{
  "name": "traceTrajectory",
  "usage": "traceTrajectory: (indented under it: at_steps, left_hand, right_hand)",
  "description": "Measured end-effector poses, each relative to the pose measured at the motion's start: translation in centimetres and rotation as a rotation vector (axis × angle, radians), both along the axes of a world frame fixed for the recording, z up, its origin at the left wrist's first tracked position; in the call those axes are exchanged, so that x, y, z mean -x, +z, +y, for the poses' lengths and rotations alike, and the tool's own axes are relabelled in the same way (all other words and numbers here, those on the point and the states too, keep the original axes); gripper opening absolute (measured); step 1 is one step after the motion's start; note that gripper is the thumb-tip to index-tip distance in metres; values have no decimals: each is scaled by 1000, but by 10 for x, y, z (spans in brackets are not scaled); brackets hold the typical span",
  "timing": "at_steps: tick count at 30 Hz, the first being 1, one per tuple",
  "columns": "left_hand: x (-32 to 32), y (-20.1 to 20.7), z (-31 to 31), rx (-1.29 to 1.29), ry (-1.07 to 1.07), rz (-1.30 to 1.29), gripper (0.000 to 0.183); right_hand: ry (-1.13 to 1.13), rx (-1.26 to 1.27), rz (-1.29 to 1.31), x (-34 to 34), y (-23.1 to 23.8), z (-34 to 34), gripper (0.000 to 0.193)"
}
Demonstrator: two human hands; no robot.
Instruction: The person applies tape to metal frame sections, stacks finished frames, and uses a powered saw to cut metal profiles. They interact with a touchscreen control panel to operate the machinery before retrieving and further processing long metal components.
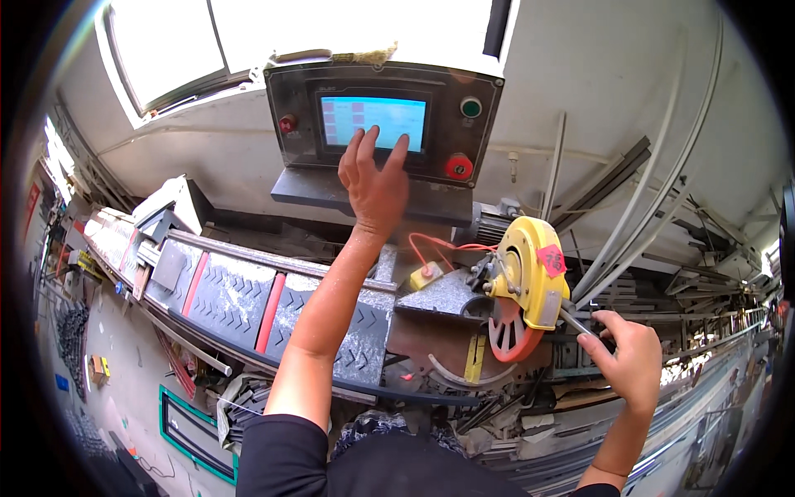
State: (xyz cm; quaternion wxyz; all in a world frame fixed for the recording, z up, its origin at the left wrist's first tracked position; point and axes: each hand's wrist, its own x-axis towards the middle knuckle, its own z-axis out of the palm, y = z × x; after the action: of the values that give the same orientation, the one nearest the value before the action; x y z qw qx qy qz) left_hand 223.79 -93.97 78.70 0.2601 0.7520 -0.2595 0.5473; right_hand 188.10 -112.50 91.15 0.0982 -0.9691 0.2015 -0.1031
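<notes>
While your left hand (pixel 377 178) is spread wide and holds nothing visible, fingertips at the touchscreen (pixel 385 114), contact unclear, your attention is probably split; dial centred on your view. Item: touchscreen, at 12 o'clock. Risk: a wrong entry, should a trailing finger brush another field. Item: your right hand (pixel 632 358), at 4 o'clock, thumb and fingers narrowed about the end of a grey handle (pixel 577 320); firmness of grip, cannot tell. Risk: an unplanned swing of the yellow saw head (pixel 537 269), at 3 o'clock, should that hand push or slip while you look elsewhere. Item: red slotted guard (pixel 503 340), below the saw head; whether the blade turns, cannot tell. Item: red mushroom button (pixel 459 166) and green button (pixel 470 107), both at 1 o'clock. Risk: an accidental press, should your left wrist drift right. Item: red cable (pixel 435 241), looped just right of centre. Risk: snagging, should your left forearm drop that way.
</notes>
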Motion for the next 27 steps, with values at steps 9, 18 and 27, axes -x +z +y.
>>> traceTrajectory:
  at_steps: [9,18,27]
  left_hand:
    - [-3,-8,2,-31,26,-80,46]
    - [-5,-3,5,103,-41,-100,43]
    - [-36,6,74,278,136,-25,35]
  right_hand:
    - [1,18,54,1,1,-1,43]
    - [-65,501,-155,-8,-9,7,45]
    - [468,108,-747,-145,-64,110,43]
